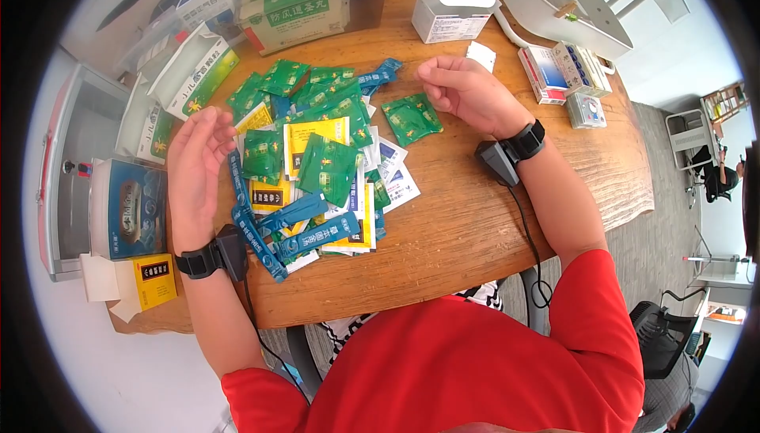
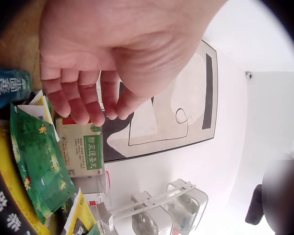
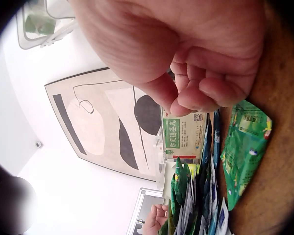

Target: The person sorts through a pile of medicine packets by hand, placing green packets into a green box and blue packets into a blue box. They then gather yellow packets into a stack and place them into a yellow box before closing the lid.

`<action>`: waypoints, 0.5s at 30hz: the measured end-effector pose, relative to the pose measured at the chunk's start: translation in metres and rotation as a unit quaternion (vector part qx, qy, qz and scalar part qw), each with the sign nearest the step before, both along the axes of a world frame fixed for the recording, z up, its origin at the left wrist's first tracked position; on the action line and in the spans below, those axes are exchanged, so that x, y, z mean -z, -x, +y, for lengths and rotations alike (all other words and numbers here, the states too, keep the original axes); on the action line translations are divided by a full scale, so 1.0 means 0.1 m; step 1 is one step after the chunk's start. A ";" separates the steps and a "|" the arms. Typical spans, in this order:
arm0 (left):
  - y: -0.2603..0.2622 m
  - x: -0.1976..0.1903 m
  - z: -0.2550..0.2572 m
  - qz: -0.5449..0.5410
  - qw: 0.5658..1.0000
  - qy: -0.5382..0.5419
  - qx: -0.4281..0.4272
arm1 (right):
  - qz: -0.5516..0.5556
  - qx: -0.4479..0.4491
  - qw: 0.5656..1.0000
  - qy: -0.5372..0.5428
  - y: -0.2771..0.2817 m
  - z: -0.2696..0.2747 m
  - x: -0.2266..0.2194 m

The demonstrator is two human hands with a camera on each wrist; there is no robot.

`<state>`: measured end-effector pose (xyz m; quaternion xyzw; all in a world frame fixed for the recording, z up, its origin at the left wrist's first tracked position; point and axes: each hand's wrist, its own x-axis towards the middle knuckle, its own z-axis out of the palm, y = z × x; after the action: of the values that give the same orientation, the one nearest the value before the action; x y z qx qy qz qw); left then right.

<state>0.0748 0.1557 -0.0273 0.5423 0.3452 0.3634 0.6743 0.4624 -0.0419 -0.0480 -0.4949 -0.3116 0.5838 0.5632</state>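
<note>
On the wooden table point(image 1: 443, 219) lies a heap of medicine packets: green sachets point(image 1: 328, 168), yellow-and-white sachets point(image 1: 299, 140) and long blue stick packs point(image 1: 319, 235). My left hand point(image 1: 198, 172) is raised along the left side of this heap, fingers loosely bent, with nothing in them. To the right of the heap, one green sachet point(image 1: 412, 119) lies apart on the wood. Just beyond it is my right hand point(image 1: 473, 94), its fingers loosely curled and thumb near the fingertips. No item shows in its grasp in the right wrist view.
At the left stand green-and-white cartons point(image 1: 198, 77), a blue box point(image 1: 131, 207) and a yellow box point(image 1: 154, 281). A plastic bin point(image 1: 364, 17) with boxes is at the back. A white carton point(image 1: 453, 20), small medicine boxes point(image 1: 546, 73) and a white tray point(image 1: 570, 17) stand back right.
</note>
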 end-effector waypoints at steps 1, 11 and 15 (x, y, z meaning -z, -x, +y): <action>0.00 0.00 0.00 0.001 1.000 0.000 -0.001 | -0.001 0.000 1.000 0.000 0.00 0.00 0.00; -0.01 -0.04 -0.03 0.001 1.000 -0.005 -0.005 | -0.035 0.014 0.999 0.014 0.04 0.01 -0.01; 0.00 -0.04 -0.03 -0.003 1.000 -0.006 0.000 | -0.035 0.014 0.999 0.011 0.04 0.01 -0.01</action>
<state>0.0751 0.1532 -0.0229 0.5453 0.3409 0.3670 0.6721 0.4582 -0.0412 -0.0471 -0.5259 -0.3174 0.5613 0.5546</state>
